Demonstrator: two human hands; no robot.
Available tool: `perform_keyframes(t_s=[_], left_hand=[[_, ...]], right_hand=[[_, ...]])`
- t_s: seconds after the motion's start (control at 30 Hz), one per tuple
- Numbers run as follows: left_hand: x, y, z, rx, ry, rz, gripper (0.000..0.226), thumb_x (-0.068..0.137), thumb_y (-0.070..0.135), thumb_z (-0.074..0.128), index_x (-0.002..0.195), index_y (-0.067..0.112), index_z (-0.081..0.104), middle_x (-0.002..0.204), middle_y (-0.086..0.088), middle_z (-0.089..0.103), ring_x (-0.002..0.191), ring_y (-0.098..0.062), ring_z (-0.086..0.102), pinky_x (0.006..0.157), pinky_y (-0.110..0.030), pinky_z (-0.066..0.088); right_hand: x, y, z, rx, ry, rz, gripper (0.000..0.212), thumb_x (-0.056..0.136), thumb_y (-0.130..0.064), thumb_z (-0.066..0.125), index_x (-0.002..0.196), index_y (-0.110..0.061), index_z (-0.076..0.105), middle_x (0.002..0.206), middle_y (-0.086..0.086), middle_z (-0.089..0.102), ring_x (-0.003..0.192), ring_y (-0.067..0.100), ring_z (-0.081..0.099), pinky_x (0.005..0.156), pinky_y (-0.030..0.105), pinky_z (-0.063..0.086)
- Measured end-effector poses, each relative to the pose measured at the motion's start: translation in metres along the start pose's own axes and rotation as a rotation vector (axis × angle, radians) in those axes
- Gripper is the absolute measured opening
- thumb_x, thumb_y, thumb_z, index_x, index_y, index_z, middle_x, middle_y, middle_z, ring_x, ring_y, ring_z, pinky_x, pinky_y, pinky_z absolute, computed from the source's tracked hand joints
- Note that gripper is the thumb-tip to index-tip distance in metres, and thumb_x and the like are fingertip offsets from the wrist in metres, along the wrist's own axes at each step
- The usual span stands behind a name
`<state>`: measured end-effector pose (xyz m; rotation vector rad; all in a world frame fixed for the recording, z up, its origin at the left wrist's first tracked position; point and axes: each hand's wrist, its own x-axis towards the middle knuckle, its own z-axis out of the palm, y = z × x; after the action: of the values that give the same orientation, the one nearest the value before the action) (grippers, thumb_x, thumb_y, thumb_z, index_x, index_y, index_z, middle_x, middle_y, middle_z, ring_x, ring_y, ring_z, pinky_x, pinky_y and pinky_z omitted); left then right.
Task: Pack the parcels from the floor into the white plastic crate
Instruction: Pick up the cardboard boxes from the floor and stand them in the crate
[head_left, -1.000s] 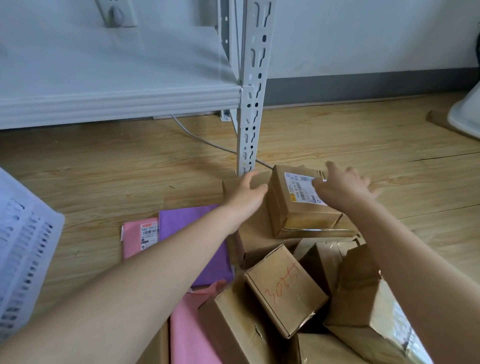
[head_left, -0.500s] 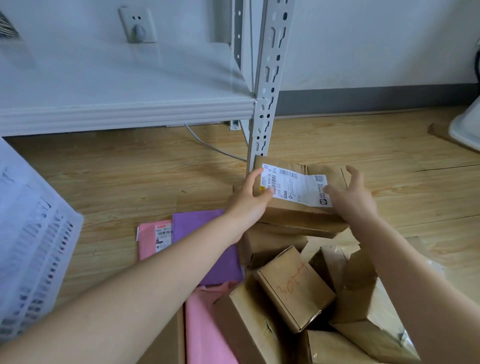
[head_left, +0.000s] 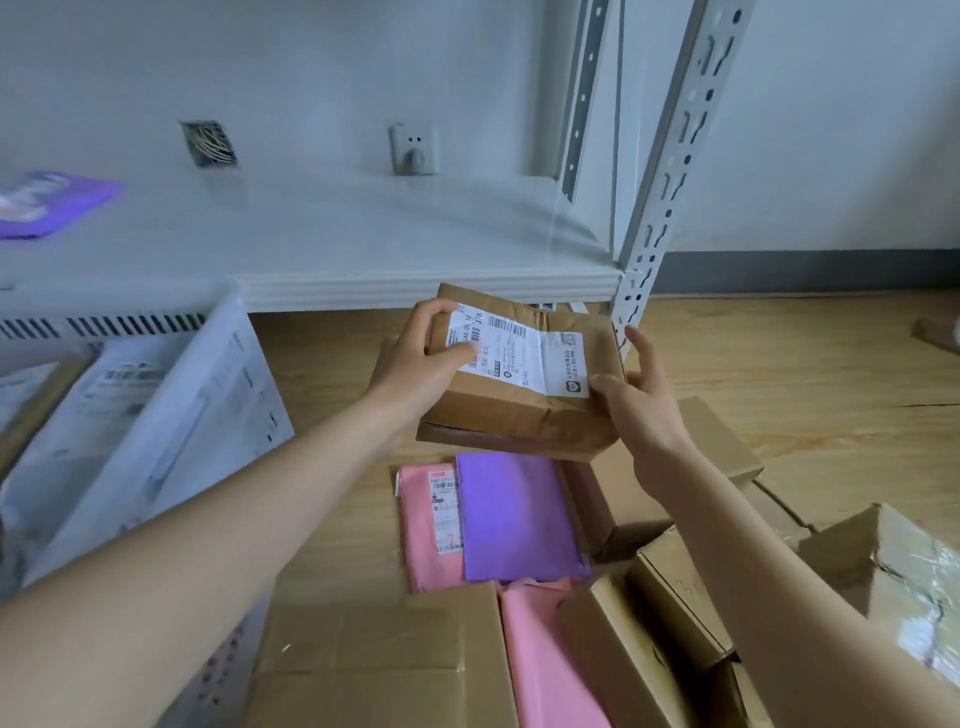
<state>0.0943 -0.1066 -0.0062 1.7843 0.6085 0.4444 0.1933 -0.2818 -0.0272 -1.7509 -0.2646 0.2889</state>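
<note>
A brown cardboard parcel (head_left: 524, 405) with a white shipping label is lifted above the floor, held between both hands. My left hand (head_left: 421, 364) grips its left end, thumb and fingers curled onto the label. My right hand (head_left: 636, 395) holds its right end, thumb on top and fingers spread along the side. The white plastic crate (head_left: 171, 415) stands at the left with several parcels inside. On the floor below lie a pink mailer (head_left: 431, 525), a purple mailer (head_left: 514, 514) and several brown boxes (head_left: 384, 665).
A white metal shelf (head_left: 363, 244) with a slotted upright post (head_left: 670, 171) stands just behind the lifted parcel. A purple packet (head_left: 47, 202) lies on the shelf at far left. A wall socket (head_left: 413, 148) sits behind. Bare wooden floor (head_left: 805, 374) extends to the right.
Both hands have lifted the labelled brown parcel off the pile and carried it up and leftward toward the crate. The camera view rose and the crate came further into view.
</note>
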Motion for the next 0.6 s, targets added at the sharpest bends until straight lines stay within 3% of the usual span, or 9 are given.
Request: perform_keyframes(t_s=[0.07,0.2,0.27,0.33,0.43,0.6], left_hand=[[-0.002,0.007,-0.032,-0.05,-0.021,0.018,0.034,0.087,0.022,0.059,0.094,0.053,0.047,0.118,-0.01,0.058,0.099,-0.023,0.061,0.081,-0.033,0.048],[-0.009,0.015,-0.091,-0.126,0.012,0.05,0.039,0.091,0.018,0.054,0.109,0.052,0.046,0.097,0.001,0.067,0.088,-0.017,0.065,0.077,-0.03,0.048],[-0.013,0.016,-0.126,-0.155,0.047,0.081,0.038,0.092,0.018,0.052,0.11,0.05,0.045,0.087,0.005,0.065,0.084,-0.016,0.063,0.076,-0.03,0.046],[-0.015,0.019,-0.163,-0.187,0.082,0.113,0.036,0.092,0.019,0.052,0.111,0.048,0.041,0.085,0.005,0.065,0.077,-0.014,0.061,0.07,-0.027,0.045],[-0.014,0.025,-0.219,-0.231,0.108,0.139,0.034,0.089,0.019,0.056,0.104,0.042,0.035,0.084,0.003,0.066,0.066,-0.013,0.058,0.058,-0.027,0.042],[-0.017,0.021,-0.306,-0.321,0.044,0.101,0.036,0.084,0.013,0.058,0.1,0.035,0.035,0.08,0.004,0.066,0.055,-0.012,0.06,0.04,-0.025,0.045]], right_hand=[[-0.009,-0.013,0.021,0.022,-0.016,-0.038,0.064,0.081,-0.015,0.052,0.133,-0.046,0.034,0.129,0.007,0.053,0.112,0.023,0.055,0.096,0.043,0.046],[-0.032,-0.042,0.06,0.094,-0.051,-0.149,0.07,0.076,-0.018,0.06,0.133,-0.05,0.035,0.132,-0.009,0.047,0.114,0.009,0.052,0.095,0.033,0.046],[-0.048,-0.057,0.083,0.096,-0.07,-0.166,0.076,0.076,-0.02,0.063,0.136,-0.051,0.028,0.119,-0.032,0.048,0.111,0.004,0.055,0.096,0.036,0.047],[-0.063,-0.072,0.104,0.087,-0.095,-0.198,0.079,0.08,-0.02,0.062,0.139,-0.051,0.02,0.09,-0.05,0.049,0.085,-0.009,0.063,0.079,0.028,0.053],[-0.086,-0.101,0.141,0.054,-0.13,-0.251,0.08,0.083,-0.021,0.062,0.142,-0.045,0.014,0.1,-0.038,0.044,0.068,-0.009,0.063,0.053,0.018,0.053],[-0.119,-0.14,0.217,-0.021,-0.137,-0.268,0.069,0.082,-0.017,0.062,0.136,-0.038,0.023,0.105,-0.009,0.046,0.078,0.023,0.065,0.058,0.042,0.059]])
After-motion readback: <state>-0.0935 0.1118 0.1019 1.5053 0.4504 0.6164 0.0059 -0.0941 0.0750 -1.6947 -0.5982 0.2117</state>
